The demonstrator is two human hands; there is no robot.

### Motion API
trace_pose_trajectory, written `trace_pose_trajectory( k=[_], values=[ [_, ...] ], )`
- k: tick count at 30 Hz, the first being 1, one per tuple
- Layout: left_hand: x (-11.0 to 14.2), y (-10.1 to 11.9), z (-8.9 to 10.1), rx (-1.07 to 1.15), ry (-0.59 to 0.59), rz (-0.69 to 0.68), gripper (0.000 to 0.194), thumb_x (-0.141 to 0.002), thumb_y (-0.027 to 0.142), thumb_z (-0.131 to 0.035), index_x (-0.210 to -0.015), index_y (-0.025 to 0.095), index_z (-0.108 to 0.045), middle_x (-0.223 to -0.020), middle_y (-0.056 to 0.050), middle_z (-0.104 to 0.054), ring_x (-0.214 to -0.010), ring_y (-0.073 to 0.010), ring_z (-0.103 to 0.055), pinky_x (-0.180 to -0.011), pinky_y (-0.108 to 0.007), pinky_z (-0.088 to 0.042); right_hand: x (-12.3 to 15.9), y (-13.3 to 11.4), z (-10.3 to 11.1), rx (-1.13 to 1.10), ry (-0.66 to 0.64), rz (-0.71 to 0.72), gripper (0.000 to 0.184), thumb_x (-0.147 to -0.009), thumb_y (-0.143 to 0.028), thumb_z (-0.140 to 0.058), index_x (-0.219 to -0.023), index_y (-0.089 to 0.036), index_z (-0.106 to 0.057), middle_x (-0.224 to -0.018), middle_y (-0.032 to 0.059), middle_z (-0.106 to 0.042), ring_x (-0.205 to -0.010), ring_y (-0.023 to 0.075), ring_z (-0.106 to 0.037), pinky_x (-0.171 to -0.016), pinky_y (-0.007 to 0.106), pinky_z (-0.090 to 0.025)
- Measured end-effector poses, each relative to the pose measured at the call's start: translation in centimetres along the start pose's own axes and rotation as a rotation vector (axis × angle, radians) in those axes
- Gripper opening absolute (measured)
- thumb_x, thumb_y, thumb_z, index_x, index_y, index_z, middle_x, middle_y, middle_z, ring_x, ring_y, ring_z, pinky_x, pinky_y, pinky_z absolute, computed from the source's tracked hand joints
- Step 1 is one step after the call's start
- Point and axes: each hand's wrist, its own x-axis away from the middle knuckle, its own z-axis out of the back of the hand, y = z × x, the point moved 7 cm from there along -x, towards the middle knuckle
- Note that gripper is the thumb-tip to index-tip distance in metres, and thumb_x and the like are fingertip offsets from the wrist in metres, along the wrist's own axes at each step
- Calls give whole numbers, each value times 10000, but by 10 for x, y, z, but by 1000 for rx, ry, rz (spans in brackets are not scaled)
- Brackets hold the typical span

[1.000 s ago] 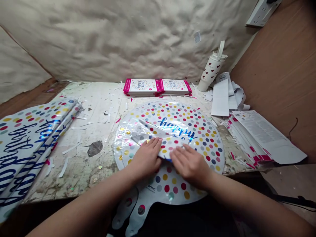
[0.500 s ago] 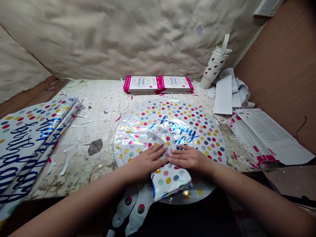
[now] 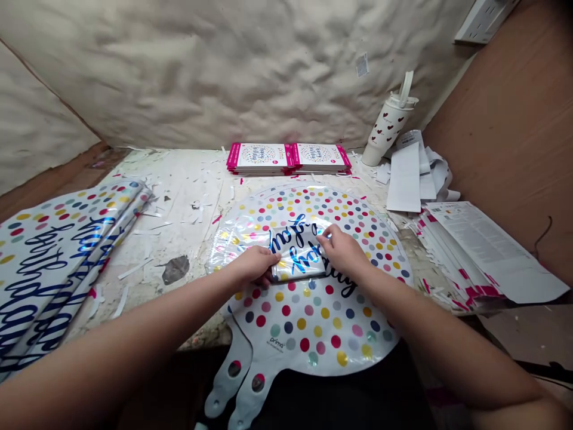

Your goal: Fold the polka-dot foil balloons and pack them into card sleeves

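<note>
A foil balloon folded into a small rectangle point(image 3: 299, 263) lies over the middle of flat, round foil balloons point(image 3: 313, 322) printed with coloured dots and blue lettering. My left hand point(image 3: 258, 264) is closed on the folded balloon's left edge, thumb on top. At its upper right corner, my right hand point(image 3: 341, 249) pinches the foil between thumb and fingertips. Blue script letters show on the folded face. The tails of the flat balloons hang over the table's front edge at lower left.
More folded-over dotted balloons point(image 3: 67, 257) lie at the left. Two stacks of pink-edged printed packets point(image 3: 264, 156) stand at the back. A white tumbler with hearts point(image 3: 388, 128), white paper strips point(image 3: 405, 179) and a fanned pile of printed cards point(image 3: 483, 245) are on the right. Paper scraps litter the table point(image 3: 179, 173).
Both hands were lying flat on a longer, dotted folded balloon. Now it is a smaller rectangle farther up with lettering on top, and the hands grip its left edge and right corner.
</note>
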Motion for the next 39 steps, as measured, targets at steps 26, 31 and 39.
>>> trace_pose_trajectory(
  k=[26, 31, 39],
  values=[
    [44, 30, -65, 209, -341, -140, 448, -629, 123, -630, -1060, 183, -526, -960, -58, -667, -894, -259, -635, -782, -383, -507, 41, 136, 171, 674, 591, -576, 689, -849, -401, -465, -1395, -61, -218, -1462, 224, -153, -1333, 348, -164, -1008, 512, -233],
    [60, 17, -115, -14, -632, -306, 263, -717, 302, -587, -944, 168, -591, -941, -39, -666, -950, -247, -588, -870, -377, -428, 62, 184, 215, 659, 469, -630, 372, -885, -319, -378, -1157, -150, -568, -1140, 158, -597, -1002, 252, -574, -797, 340, -431],
    [79, 13, -108, -269, -633, -502, 180, -811, 308, -451, -874, 181, -561, -810, -2, -603, -681, -144, -544, -632, -241, -449, 57, 162, 218, 735, 590, -594, 319, -807, -242, -450, -1020, -135, -662, -954, 183, -664, -912, 305, -611, -688, 345, -440]
  ],
)
